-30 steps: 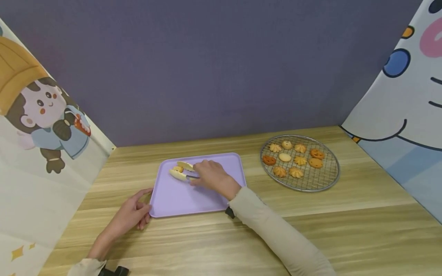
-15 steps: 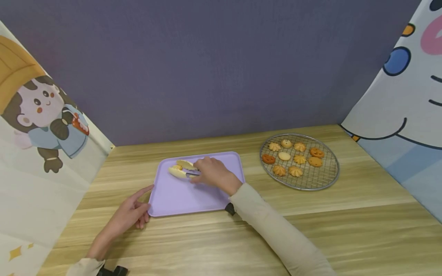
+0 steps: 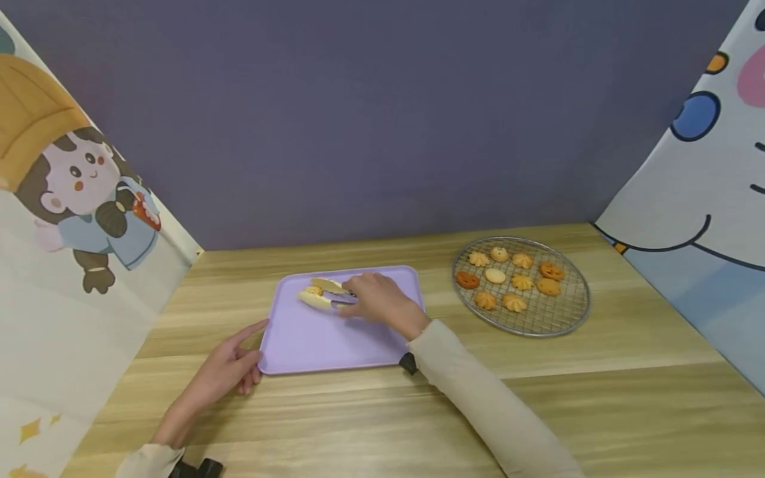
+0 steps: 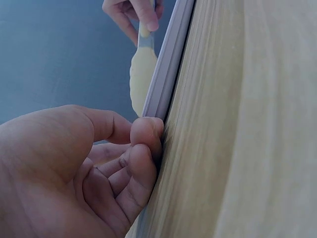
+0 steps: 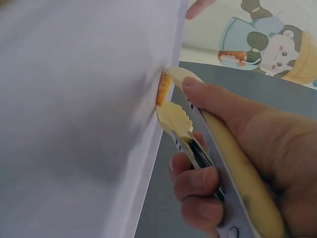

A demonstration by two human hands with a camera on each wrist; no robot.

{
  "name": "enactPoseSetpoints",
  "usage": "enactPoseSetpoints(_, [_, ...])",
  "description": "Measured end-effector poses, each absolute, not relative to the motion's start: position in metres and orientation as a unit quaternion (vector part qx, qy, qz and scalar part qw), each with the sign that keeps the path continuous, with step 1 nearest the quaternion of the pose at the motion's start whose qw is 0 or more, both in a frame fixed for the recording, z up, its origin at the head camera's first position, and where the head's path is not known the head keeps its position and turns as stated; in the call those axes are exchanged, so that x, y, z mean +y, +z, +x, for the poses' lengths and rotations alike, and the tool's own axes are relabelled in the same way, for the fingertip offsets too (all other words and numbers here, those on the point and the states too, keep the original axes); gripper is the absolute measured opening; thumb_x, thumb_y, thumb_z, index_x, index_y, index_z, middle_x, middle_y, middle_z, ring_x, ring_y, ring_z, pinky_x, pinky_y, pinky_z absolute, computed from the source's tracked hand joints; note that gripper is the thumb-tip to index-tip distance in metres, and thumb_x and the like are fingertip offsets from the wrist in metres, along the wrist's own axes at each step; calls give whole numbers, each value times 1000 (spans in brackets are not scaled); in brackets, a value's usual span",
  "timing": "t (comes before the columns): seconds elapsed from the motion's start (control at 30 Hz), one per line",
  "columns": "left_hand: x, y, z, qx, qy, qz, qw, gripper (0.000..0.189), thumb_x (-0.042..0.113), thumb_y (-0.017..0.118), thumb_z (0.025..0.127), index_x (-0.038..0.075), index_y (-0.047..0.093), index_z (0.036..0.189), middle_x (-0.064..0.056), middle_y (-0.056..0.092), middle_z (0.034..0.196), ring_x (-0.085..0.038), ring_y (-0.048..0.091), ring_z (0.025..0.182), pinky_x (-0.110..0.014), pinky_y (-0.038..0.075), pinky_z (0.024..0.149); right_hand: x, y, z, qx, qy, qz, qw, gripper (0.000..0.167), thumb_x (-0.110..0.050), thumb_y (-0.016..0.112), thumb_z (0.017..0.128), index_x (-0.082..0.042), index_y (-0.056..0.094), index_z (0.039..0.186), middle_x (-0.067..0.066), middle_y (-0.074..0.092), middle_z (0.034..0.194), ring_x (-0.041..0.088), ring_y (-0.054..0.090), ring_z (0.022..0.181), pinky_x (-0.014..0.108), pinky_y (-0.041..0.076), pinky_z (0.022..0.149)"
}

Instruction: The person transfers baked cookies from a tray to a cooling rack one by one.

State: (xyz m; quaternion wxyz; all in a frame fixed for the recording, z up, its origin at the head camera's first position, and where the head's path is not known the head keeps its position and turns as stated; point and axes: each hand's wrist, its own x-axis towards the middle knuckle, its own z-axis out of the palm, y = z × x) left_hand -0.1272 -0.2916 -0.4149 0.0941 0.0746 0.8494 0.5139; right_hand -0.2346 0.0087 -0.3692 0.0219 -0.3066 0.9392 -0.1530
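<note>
A lilac tray (image 3: 335, 345) lies flat on the wooden table, in front of the person. My left hand (image 3: 224, 368) is at its front left corner, index finger reaching along the left edge and thumb against the corner. In the left wrist view its fingertips (image 4: 148, 130) touch the rim. My right hand (image 3: 382, 302), over the tray, grips tongs with cream-coloured tips (image 3: 315, 301). A golden cookie (image 5: 162, 90) stands on the tray between the two spread tips, close to both. The right wrist view shows thumb and curled fingers around the tong arms.
To the right stands a round wire rack (image 3: 550, 318) with several cookies of different shapes. A dark purple panel (image 3: 382, 133) rises behind the table, with cartoon-printed panels on the left and right sides.
The right hand and tongs have shifted slightly to the right. The left hand stays at the tray corner, and the cookies on the rack have not moved.
</note>
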Motion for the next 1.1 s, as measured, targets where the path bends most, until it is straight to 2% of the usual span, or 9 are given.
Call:
enactPoseSetpoints(0.17, [-290, -409, -126, 854, 508, 73, 84, 61, 1, 52, 99, 2, 28, 155, -15, 62, 64, -21, 57, 46, -33, 52, 41, 25, -366, -231, 933, -143, -331, 7, 52, -45, 75, 88, -14, 68, 128, 2, 73, 104, 9, 50, 64, 26, 43, 55])
enactPoseSetpoints(0.27, [-290, -407, -126, 855, 507, 71, 82, 61, 0, 52, 99, 2, 28, 155, -15, 62, 64, -21, 58, 46, -33, 52, 41, 36, -362, -227, 929, -138, -344, -9, 53, -44, 76, 87, -12, 67, 130, 5, 74, 107, 8, 54, 65, 26, 48, 59])
enactPoseSetpoints(0.4, [-290, -407, -126, 856, 505, 74, 83, 61, -1, 52, 99, 0, 28, 155, -15, 62, 63, -21, 58, 46, -33, 53, 41, 52, -358, -219, 923, -133, -358, -40, 54, -41, 76, 88, -9, 66, 130, 7, 74, 102, 7, 56, 63, 25, 52, 61])
enactPoseSetpoints(0.47, [-290, -408, -127, 856, 504, 76, 85, 60, -2, 51, 99, 0, 28, 155, -15, 62, 63, -21, 58, 46, -33, 53, 40, 60, -356, -215, 921, -133, -361, -55, 55, -41, 76, 88, -8, 65, 131, 7, 75, 98, 7, 54, 59, 24, 51, 57])
enactPoseSetpoints(0.57, [-290, -409, -128, 856, 503, 78, 89, 60, -2, 51, 99, -1, 27, 155, -15, 62, 63, -21, 58, 46, -33, 53, 40, 69, -353, -208, 921, -129, -362, -68, 57, -41, 76, 88, -8, 64, 133, 3, 71, 81, 6, 47, 53, 22, 45, 48])
enactPoseSetpoints(0.67, [-290, -410, -128, 856, 503, 77, 90, 61, -2, 51, 99, 0, 27, 155, -15, 62, 62, -21, 58, 45, -33, 52, 40, 76, -351, -201, 921, -122, -364, -69, 58, -41, 74, 90, -9, 61, 136, -3, 57, 61, 6, 40, 47, 21, 38, 41])
enactPoseSetpoints(0.73, [-291, -411, -128, 856, 503, 76, 88, 61, -2, 51, 99, 0, 28, 155, -15, 62, 62, -21, 58, 45, -33, 52, 39, 80, -350, -197, 921, -113, -367, -68, 58, -42, 72, 91, -9, 60, 137, -6, 49, 55, 5, 38, 45, 20, 36, 40])
enactPoseSetpoints(1.1, [-289, -415, -129, 853, 508, 83, 84, 60, -3, 51, 98, -1, 29, 154, -14, 62, 60, -20, 57, 43, -33, 52, 38, 97, -355, -181, 922, -74, -370, -85, 59, -47, 66, 93, -12, 57, 140, -7, 50, 58, 5, 38, 42, 19, 33, 35])
